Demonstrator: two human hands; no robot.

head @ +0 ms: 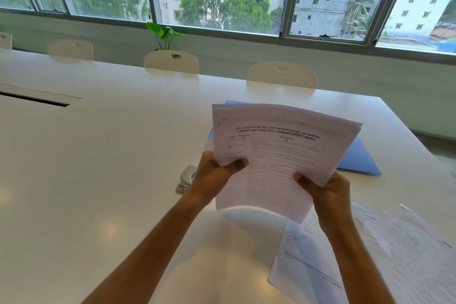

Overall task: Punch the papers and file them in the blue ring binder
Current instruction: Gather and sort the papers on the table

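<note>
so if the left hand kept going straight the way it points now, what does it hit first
Likely the blue binder. The left hand holds the paper stack above the table, pointing forward and right, and the binder lies beyond there. Depth is unclear; it might pass above it.

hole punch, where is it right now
In the head view the hole punch sits on the white table, just left of the left hand, partly hidden behind it.

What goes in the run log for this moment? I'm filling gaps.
stage: squaring papers | left hand: grips stack | right hand: grips stack | punch: on table, untouched | blue binder: behind stack
</note>
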